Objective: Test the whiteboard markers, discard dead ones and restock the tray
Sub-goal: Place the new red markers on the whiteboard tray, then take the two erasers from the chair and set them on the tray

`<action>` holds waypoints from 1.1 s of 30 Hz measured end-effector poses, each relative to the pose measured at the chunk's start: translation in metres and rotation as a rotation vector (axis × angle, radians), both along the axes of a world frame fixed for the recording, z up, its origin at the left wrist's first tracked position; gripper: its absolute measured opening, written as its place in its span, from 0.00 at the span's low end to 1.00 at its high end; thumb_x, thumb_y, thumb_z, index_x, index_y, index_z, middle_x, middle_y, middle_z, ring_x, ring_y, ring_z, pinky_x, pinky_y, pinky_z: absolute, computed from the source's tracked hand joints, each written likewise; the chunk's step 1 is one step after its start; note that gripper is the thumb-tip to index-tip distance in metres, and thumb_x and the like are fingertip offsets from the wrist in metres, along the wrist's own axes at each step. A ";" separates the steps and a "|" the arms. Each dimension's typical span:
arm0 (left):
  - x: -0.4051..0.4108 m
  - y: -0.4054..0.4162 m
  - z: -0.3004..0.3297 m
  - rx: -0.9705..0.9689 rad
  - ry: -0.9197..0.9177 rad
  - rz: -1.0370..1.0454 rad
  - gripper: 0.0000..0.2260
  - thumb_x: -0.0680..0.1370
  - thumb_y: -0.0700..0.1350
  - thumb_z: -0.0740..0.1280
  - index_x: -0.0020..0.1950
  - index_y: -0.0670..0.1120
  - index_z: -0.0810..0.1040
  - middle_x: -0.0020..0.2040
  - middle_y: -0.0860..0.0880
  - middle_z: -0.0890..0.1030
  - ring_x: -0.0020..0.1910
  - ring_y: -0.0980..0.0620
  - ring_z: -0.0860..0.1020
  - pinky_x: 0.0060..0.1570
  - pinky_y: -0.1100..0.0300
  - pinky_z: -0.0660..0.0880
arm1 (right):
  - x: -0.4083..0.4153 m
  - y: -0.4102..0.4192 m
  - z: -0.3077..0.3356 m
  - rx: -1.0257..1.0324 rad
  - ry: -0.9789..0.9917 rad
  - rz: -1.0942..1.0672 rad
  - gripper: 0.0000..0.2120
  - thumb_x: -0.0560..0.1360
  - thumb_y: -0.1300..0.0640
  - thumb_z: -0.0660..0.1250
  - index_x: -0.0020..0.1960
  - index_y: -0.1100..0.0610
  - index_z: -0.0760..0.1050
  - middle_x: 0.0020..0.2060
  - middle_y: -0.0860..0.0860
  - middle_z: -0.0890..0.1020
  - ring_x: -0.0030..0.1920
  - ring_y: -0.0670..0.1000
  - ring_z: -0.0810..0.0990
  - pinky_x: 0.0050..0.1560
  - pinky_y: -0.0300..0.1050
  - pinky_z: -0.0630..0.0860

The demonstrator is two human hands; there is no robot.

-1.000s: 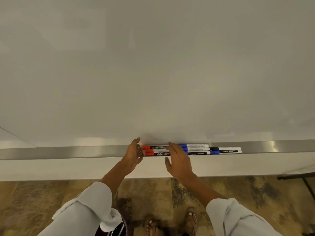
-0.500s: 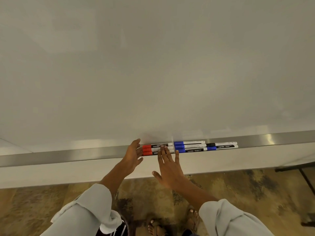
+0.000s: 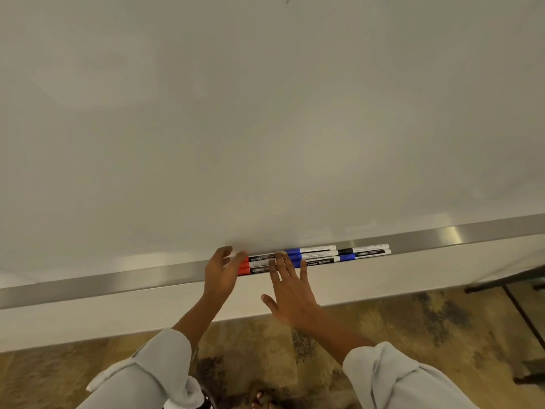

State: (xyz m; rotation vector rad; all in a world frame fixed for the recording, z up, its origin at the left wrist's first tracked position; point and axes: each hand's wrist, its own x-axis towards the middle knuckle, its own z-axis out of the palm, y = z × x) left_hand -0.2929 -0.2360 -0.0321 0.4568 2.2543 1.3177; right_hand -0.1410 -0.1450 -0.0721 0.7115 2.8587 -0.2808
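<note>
My spread right hand [image 3: 290,293] and loosely cupped left hand [image 3: 221,271] square capped markers [image 3: 312,256] between and beyond them on the tray [image 3: 118,283], gripping none; restocking looks nearly complete.

Markers lie lengthwise, packed side by side, in your whiteboard's metal tray [image 3: 118,283]. Red-capped markers [image 3: 255,264] sit at the left end, blue-capped markers [image 3: 309,253] in the middle, and one black-capped marker [image 3: 364,249] plus another blue marker [image 3: 365,254] at the right. There seem to be three red ones, though they are partly hidden.
</note>
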 end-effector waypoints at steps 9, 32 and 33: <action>0.082 0.048 0.007 -0.117 0.580 -0.631 0.25 0.70 0.56 0.72 0.63 0.48 0.74 0.59 0.51 0.78 0.56 0.52 0.76 0.54 0.63 0.71 | 0.088 0.062 0.005 0.049 0.013 -0.137 0.40 0.81 0.35 0.48 0.80 0.59 0.39 0.80 0.59 0.41 0.79 0.60 0.38 0.75 0.69 0.39; 0.439 0.335 0.002 0.020 1.056 -1.593 0.36 0.77 0.67 0.39 0.79 0.48 0.45 0.80 0.47 0.47 0.78 0.48 0.44 0.71 0.55 0.38 | 0.491 0.220 0.047 0.152 0.014 -0.990 0.38 0.80 0.36 0.49 0.80 0.57 0.42 0.80 0.57 0.43 0.79 0.59 0.38 0.74 0.67 0.36; 0.455 0.348 0.002 0.043 1.051 -1.627 0.36 0.77 0.68 0.38 0.79 0.48 0.45 0.80 0.47 0.47 0.78 0.47 0.44 0.72 0.54 0.39 | 0.506 0.227 0.048 0.153 0.010 -1.026 0.38 0.80 0.37 0.50 0.80 0.58 0.43 0.80 0.58 0.43 0.79 0.58 0.38 0.74 0.67 0.37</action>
